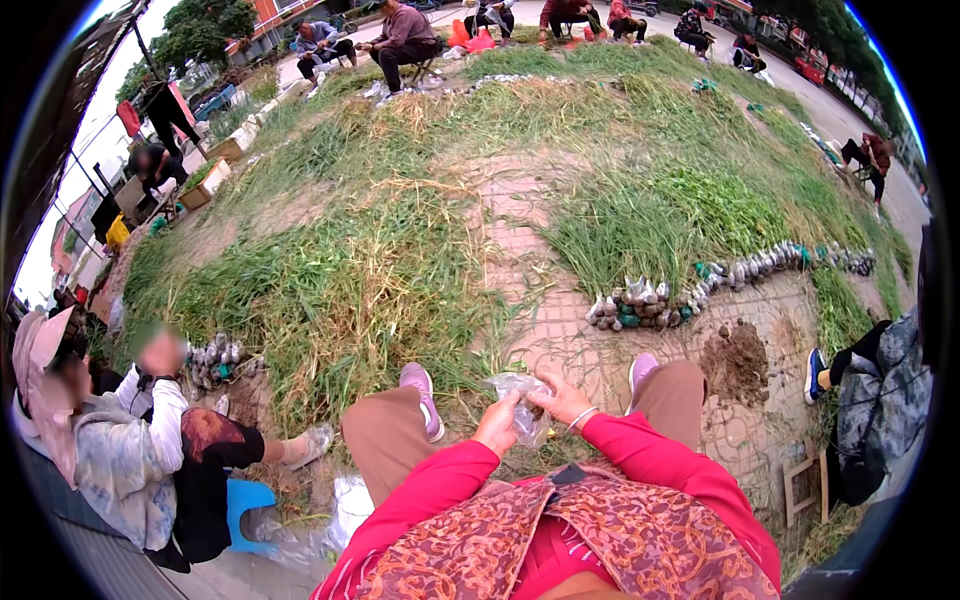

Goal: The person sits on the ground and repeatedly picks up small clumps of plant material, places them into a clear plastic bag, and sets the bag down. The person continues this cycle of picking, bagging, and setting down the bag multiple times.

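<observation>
Between my knees, a clear plastic bag (531, 427) is held by both hands. My left hand (500, 422) grips the bag's left side. My right hand (564, 401), with a light bracelet at the wrist, pinches its upper right part. Something dark shows at the fingers of my right hand; what it is cannot be told. Loose grass stems lie on the paving under the bag. Ahead to the right, green seedlings (630, 232) lie with their root ends in small bags (645, 304), some clear and some green, in a long curved row.
Cut grass (360, 262) covers much of the paving. A soil heap (739, 364) lies right of my knee, near a wooden frame (806, 487). A person (127, 450) sits at left by a blue stool (247, 514); another (874, 405) is at right. Several people sit along the far edge.
</observation>
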A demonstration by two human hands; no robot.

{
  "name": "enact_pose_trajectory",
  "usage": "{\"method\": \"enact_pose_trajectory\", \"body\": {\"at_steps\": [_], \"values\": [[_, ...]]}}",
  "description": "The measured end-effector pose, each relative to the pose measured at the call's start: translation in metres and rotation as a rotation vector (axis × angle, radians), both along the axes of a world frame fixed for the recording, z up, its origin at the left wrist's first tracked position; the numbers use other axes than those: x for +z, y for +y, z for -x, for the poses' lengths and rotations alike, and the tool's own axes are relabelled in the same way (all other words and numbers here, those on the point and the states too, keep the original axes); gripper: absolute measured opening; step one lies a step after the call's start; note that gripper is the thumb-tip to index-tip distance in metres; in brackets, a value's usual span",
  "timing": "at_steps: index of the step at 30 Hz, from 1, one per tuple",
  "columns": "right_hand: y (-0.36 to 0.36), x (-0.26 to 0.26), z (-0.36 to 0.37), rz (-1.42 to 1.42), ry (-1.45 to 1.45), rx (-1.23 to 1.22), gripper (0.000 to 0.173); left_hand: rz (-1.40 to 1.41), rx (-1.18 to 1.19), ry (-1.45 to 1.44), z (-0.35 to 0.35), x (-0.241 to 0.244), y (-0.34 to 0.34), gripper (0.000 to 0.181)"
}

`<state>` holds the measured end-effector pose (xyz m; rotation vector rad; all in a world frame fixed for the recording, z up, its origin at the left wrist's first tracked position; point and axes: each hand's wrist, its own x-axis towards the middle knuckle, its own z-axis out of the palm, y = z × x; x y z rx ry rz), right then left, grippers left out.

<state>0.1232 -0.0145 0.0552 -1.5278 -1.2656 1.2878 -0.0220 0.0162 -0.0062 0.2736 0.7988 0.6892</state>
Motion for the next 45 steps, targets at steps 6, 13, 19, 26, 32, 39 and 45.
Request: {"method": "enact_pose_trajectory", "body": {"at_steps": [6, 13, 19, 26, 32, 39, 45], "values": [[0.007, -0.035, -0.012, 0.055, 0.090, -0.038, 0.027, 0.026, 0.005, -0.041, -0.007, 0.011, 0.000, 0.029], [0.008, -0.028, -0.016, -0.097, -0.189, -0.089, 0.024, -0.131, -0.191, 0.035, -0.009, 0.041, -0.008, 0.025], [0.007, -0.018, -0.008, -0.211, -0.290, -0.109, 0.021, -0.167, -0.215, -0.032, -0.012, 0.041, -0.009, 0.029], [0.006, -0.007, -0.007, -0.218, -0.226, -0.114, 0.020, -0.303, -0.287, 0.027, -0.016, 0.033, -0.007, 0.029], [0.001, -0.018, -0.018, -0.220, -0.245, -0.206, 0.023, -0.329, -0.248, 0.120, -0.047, 0.033, -0.010, 0.028], [0.026, -0.004, -0.042, -0.112, -0.175, -0.100, 0.027, -0.219, -0.178, 0.082, -0.063, 0.039, 0.003, 0.023], [0.125, 0.072, -0.202, -0.073, 0.327, -0.659, 0.032, -0.013, -0.193, 0.069, -0.051, 0.032, 0.021, 0.025]]}}
